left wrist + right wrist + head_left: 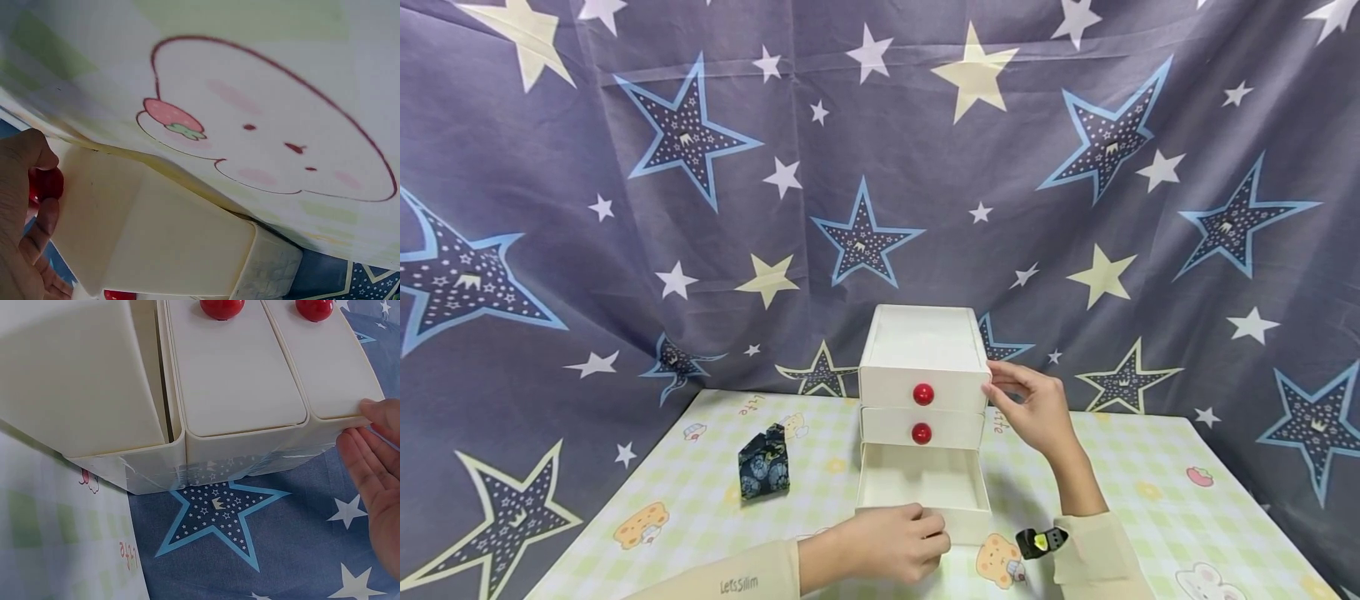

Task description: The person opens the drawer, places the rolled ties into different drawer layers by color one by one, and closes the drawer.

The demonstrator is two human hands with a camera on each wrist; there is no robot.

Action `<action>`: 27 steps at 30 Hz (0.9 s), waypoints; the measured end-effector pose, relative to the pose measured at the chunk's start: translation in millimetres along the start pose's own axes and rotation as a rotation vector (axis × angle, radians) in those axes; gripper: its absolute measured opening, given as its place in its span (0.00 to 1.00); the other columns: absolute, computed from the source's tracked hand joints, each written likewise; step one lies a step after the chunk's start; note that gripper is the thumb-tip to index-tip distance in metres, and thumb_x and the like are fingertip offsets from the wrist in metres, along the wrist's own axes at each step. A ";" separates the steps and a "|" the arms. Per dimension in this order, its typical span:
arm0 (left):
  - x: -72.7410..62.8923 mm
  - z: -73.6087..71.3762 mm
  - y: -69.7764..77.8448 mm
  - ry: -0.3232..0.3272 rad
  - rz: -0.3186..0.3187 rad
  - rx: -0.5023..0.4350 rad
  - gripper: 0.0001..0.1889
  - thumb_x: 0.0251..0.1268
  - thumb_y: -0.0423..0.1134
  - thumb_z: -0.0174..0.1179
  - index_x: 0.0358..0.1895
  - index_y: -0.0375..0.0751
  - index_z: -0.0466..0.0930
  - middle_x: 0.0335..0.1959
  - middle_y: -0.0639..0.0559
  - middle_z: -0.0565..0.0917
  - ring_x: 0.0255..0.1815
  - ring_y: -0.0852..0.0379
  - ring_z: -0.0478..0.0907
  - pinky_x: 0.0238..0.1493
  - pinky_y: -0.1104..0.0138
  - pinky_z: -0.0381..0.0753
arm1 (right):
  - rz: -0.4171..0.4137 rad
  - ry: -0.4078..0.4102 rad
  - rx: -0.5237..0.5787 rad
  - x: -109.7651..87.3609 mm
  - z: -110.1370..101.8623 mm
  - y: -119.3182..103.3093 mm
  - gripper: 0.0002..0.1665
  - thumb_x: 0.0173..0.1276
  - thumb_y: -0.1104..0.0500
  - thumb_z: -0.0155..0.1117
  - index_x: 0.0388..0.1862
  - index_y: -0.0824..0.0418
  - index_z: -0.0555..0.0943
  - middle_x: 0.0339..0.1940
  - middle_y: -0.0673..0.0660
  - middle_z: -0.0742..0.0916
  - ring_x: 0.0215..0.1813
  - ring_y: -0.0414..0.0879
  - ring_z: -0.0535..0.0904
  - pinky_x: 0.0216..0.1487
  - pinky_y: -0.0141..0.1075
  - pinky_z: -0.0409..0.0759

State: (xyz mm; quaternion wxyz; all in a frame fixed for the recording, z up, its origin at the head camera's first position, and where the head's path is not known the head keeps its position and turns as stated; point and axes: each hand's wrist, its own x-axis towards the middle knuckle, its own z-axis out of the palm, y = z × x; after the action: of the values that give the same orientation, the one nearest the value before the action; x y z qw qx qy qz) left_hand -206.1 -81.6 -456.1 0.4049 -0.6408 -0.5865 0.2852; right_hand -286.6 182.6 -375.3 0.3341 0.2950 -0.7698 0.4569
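Observation:
A white three-drawer cabinet [925, 337] with round red knobs stands on the table. Its lowest drawer [925, 479] is pulled out, and its visible inside is bare. My left hand [898, 543] is at this drawer's front; in the left wrist view, its thumb and fingers pinch the red knob [47, 184]. My right hand [1030, 404] rests on the cabinet's upper right corner. In the right wrist view, the thumb [378, 412] touches the top drawer's front edge while straight fingers [359, 456] lie against the side. The upper two drawers are closed.
A dark blue patterned cloth item [763, 462] stands left of the cabinet. A small black object with a yellow mark [1041, 542] shows beside the right sleeve. The checked tablecloth [1150, 467] reaches back to a star-print curtain [910, 150].

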 end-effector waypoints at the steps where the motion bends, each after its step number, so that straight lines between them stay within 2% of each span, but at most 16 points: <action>1: 0.2 -0.5 0.5 0.006 -0.003 -0.007 0.19 0.80 0.36 0.45 0.31 0.59 0.81 0.37 0.61 0.74 0.39 0.60 0.70 0.35 0.71 0.74 | 0.001 -0.001 -0.002 0.0 -0.1 -0.2 0.20 0.64 0.69 0.75 0.55 0.67 0.86 0.44 0.59 0.91 0.43 0.52 0.89 0.46 0.26 0.82; 6: 1.4 -0.8 3.0 0.029 0.012 -0.005 0.24 0.81 0.31 0.40 0.30 0.59 0.80 0.37 0.61 0.75 0.39 0.60 0.70 0.35 0.71 0.75 | 0.002 -0.001 -0.003 0.3 0.0 -0.2 0.20 0.63 0.69 0.75 0.55 0.67 0.86 0.44 0.60 0.91 0.44 0.53 0.89 0.46 0.26 0.82; 12: 1.1 -4.6 5.4 0.023 0.009 -0.038 0.21 0.81 0.33 0.45 0.31 0.60 0.81 0.37 0.61 0.74 0.39 0.61 0.68 0.36 0.72 0.75 | 0.000 -0.001 -0.003 0.5 0.7 0.3 0.20 0.64 0.68 0.75 0.55 0.67 0.86 0.44 0.60 0.91 0.44 0.53 0.89 0.46 0.26 0.82; 19: 0.8 -12.4 7.9 -0.021 -0.008 -0.074 0.18 0.81 0.38 0.46 0.33 0.60 0.82 0.39 0.61 0.75 0.41 0.61 0.69 0.38 0.72 0.76 | -0.002 0.000 -0.004 0.4 0.6 -0.4 0.20 0.64 0.68 0.75 0.55 0.67 0.86 0.45 0.60 0.91 0.44 0.53 0.89 0.46 0.27 0.83; 27: 2.0 -21.0 11.4 -0.066 -0.013 -0.136 0.16 0.82 0.44 0.44 0.35 0.61 0.80 0.41 0.62 0.74 0.44 0.62 0.70 0.41 0.71 0.76 | 0.004 -0.001 -0.008 -0.4 0.3 -0.5 0.20 0.64 0.68 0.75 0.55 0.67 0.86 0.44 0.59 0.91 0.43 0.52 0.89 0.46 0.28 0.83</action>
State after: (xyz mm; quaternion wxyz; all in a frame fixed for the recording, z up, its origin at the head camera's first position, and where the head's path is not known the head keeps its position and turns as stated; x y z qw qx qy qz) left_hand -182.1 -83.3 -454.9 0.3427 -0.6532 -0.6218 0.2632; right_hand -286.1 182.2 -375.4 0.3342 0.2921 -0.7724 0.4542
